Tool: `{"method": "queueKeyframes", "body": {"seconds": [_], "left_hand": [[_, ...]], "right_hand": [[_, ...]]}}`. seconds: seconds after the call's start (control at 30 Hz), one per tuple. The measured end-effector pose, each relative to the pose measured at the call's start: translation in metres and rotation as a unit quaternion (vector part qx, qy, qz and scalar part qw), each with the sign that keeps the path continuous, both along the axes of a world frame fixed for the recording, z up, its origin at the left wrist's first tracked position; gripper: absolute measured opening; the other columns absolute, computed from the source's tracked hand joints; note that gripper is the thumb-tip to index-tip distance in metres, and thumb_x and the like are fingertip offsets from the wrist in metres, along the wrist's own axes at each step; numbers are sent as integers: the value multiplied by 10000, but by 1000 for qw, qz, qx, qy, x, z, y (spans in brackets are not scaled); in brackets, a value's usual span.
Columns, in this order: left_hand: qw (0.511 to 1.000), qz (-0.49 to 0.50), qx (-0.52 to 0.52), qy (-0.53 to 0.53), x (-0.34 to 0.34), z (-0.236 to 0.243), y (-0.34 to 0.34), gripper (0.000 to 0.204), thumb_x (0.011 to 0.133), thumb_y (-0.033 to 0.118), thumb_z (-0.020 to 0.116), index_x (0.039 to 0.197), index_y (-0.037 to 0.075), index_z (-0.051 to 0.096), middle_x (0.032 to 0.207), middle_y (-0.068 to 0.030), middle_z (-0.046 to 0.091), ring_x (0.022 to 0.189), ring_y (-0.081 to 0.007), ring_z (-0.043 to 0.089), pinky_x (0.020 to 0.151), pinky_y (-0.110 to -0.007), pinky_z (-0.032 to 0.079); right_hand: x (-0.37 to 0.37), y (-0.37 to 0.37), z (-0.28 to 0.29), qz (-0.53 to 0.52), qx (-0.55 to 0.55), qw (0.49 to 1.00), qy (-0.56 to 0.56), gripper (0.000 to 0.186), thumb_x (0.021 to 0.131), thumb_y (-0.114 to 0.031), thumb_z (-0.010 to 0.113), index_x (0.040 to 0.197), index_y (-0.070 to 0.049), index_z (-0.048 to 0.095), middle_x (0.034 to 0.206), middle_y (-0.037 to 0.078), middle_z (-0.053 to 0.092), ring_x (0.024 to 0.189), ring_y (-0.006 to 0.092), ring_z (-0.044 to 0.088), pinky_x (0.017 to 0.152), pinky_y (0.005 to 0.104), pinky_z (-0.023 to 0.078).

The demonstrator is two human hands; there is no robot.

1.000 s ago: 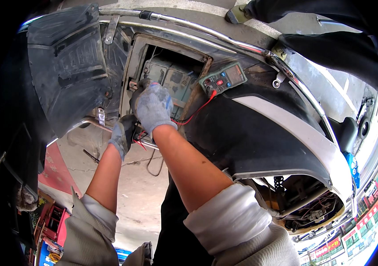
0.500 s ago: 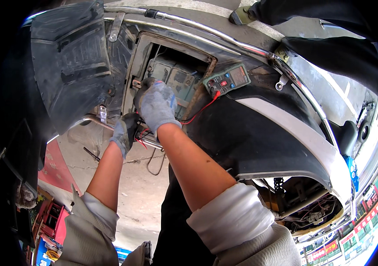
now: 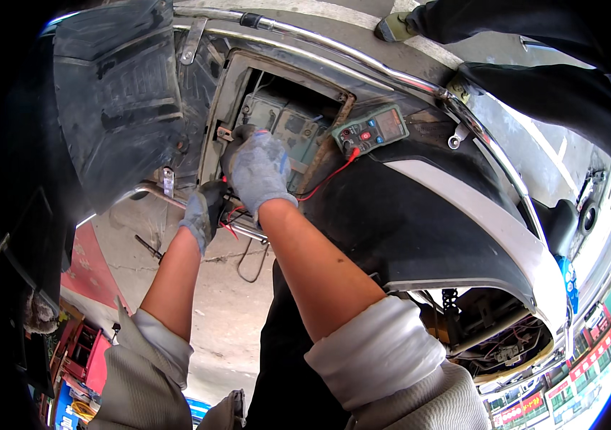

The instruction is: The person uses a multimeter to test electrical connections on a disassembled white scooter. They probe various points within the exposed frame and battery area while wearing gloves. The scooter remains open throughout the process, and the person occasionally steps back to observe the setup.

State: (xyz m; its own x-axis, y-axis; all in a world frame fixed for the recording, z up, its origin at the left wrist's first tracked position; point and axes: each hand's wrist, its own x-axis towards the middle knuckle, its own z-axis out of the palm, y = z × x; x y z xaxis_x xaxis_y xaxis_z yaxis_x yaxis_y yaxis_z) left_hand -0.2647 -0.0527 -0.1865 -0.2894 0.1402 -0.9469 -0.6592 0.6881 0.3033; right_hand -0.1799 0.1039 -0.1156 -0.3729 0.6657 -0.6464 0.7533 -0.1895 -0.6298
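Observation:
My left hand (image 3: 205, 208), in a grey glove with dark palm side, is closed at the near edge of an opened compartment (image 3: 214, 93) in a vehicle body. Red and black test leads (image 3: 231, 218) bunch beside its fingers, and it seems to grip one. My right hand (image 3: 259, 168), gloved alike, reaches over the compartment with its fingers curled down. What they hold is hidden under the glove. Grey batteries (image 3: 290, 122) sit inside, beside a copper-coloured tab (image 3: 224, 134) on the left rim. A green-cased multimeter (image 3: 371, 131) lies right of the opening, a red lead plugged in.
A chrome tube (image 3: 341, 49) curves along the far side. Black plastic panel (image 3: 116, 100) stands at left; a black and white fender (image 3: 434, 222) lies right. Another person's dark-trousered legs (image 3: 542, 93) are at upper right. A rod (image 3: 148, 248) lies on the ground.
The whole view has shifted slightly. Both hands stay at the compartment in nearly the same pose, and a small red spot now shows between them.

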Motion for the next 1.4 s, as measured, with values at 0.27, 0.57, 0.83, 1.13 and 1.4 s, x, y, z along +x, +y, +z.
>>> {"method": "queueKeyframes", "body": {"seconds": [0.27, 0.57, 0.83, 1.13, 1.4], "left_hand": [[999, 28, 47, 1, 2, -28, -17, 115, 815, 210, 569, 872, 117, 604, 696, 1, 535, 502, -133, 451, 445, -290, 337], [999, 18, -34, 26, 11, -24, 6, 162, 859, 158, 554, 891, 38, 660, 801, -61, 621, 628, -190, 535, 557, -328, 428], [993, -114, -8, 25, 12, -30, 8, 174, 848, 205, 553, 748, 64, 568, 584, -61, 529, 486, -188, 473, 457, -359, 364], [1000, 17, -17, 1, 6, 6, 8, 211, 819, 163, 568, 920, -17, 607, 749, -142, 590, 621, -257, 550, 526, -370, 397], [993, -70, -92, 28, 7, 8, 18, 313, 877, 266, 520, 975, -13, 626, 722, -143, 641, 560, -248, 571, 504, -386, 430]], "right_hand": [[2, -14, -20, 33, 135, 990, -2, 136, 724, -132, 570, 781, -82, 683, 749, 119, 641, 728, 254, 631, 582, 396, 476], [8, 5, -30, -99, -85, 986, 100, 177, 790, -139, 601, 915, -48, 686, 745, 59, 646, 628, 114, 567, 582, 262, 459], [38, 9, -38, -89, 29, 990, 106, 227, 860, -79, 492, 1056, -16, 587, 648, 71, 596, 521, 150, 547, 468, 274, 413], [87, 0, -22, 39, 128, 985, -104, 187, 786, -169, 576, 830, 0, 644, 802, 209, 653, 793, 352, 639, 673, 364, 489], [73, -2, 9, -70, 57, 988, -129, 213, 773, -112, 627, 959, -10, 637, 849, 162, 667, 794, 268, 652, 697, 318, 497]]}}
